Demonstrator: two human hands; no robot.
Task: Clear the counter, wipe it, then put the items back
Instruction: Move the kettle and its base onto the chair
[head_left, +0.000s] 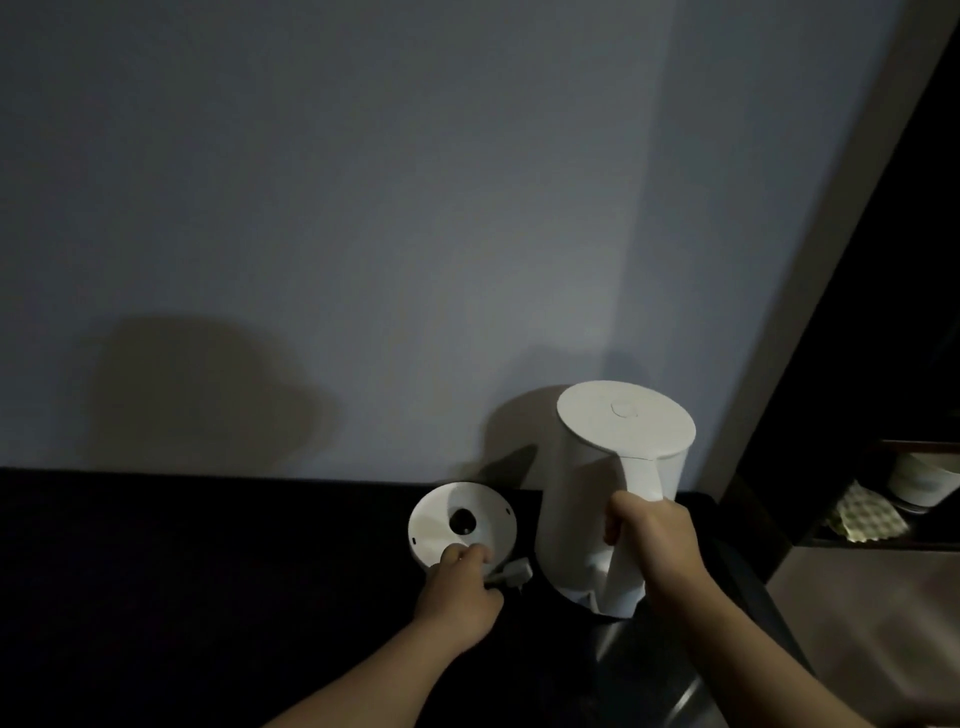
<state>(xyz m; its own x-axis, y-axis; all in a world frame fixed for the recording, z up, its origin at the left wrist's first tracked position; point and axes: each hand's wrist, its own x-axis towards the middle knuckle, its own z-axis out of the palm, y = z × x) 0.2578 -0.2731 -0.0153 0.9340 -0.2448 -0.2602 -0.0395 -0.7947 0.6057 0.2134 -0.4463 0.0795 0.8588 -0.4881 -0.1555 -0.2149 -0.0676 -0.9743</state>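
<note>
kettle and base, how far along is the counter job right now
Done: the kettle is off its base. In hand: the right hand grips the kettle's handle; the left hand curls on the base's near rim, plug beside it. Left: too dark to tell if the counter is wiped, so clearing or returning is unclear; a checked cloth lies on the side shelf.

1 kettle, 1 base, 1 plug, 1 checked cloth, 1 left hand and 1 right hand
</note>
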